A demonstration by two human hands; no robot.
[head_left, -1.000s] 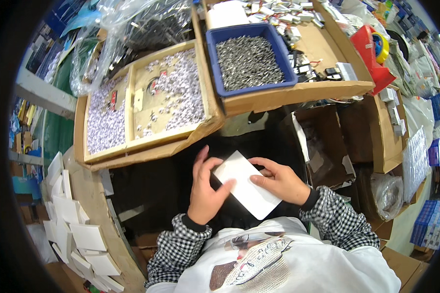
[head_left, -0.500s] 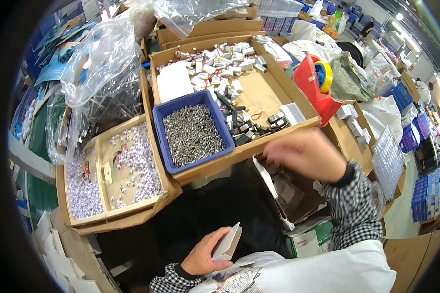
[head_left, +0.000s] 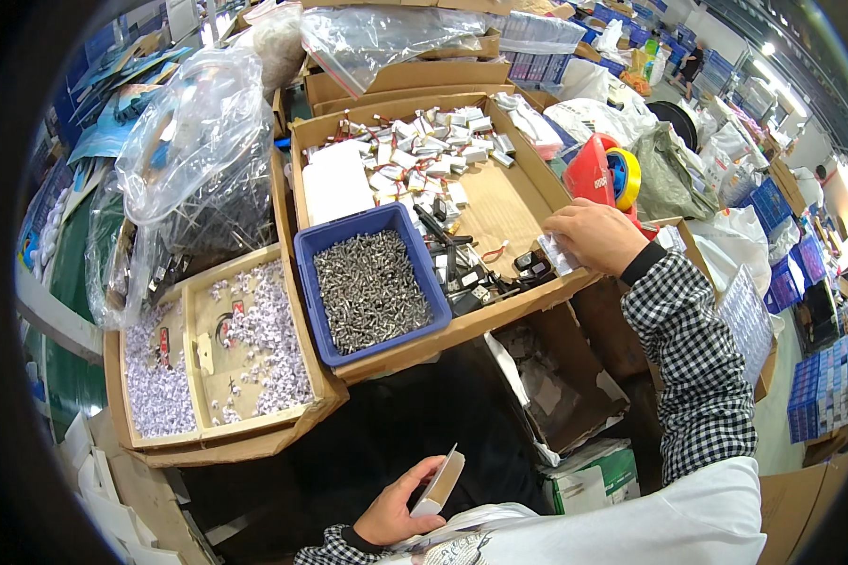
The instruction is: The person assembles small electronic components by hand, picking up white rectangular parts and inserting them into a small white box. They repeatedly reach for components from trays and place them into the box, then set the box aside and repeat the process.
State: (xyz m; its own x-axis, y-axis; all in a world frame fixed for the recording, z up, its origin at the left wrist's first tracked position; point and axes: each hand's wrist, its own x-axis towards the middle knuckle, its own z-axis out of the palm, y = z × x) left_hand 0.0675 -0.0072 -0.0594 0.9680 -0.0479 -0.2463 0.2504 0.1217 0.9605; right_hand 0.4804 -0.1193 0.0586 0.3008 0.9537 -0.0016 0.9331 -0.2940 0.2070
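My left hand (head_left: 398,508) holds a small white cardboard box (head_left: 440,486), tilted, with its brown inside showing, low in front of my body. At the near right corner of a large cardboard tray (head_left: 499,196), my right hand (head_left: 595,237) has its fingers bent down on a small whitish, partly see-through pack (head_left: 558,256). The hand covers part of that pack. Beside it lie black small parts (head_left: 481,282) with wires. Silver battery-like packs (head_left: 424,141) with red leads are heaped farther back in the tray. A blue bin (head_left: 438,311) of small metal screws stands at its near left.
Left of the tray sits a divided wooden box (head_left: 254,407) with small white pieces. A red tape dispenser (head_left: 589,169) with yellow tape stands at the tray's right. Below my right forearm is an open carton (head_left: 575,419). Clear plastic bags (head_left: 193,132) bulge at the back left.
My right hand, blurred above the open carton before, has moved up and right to the pack in the tray's corner. The left hand keeps the white box. The view has tilted slightly.
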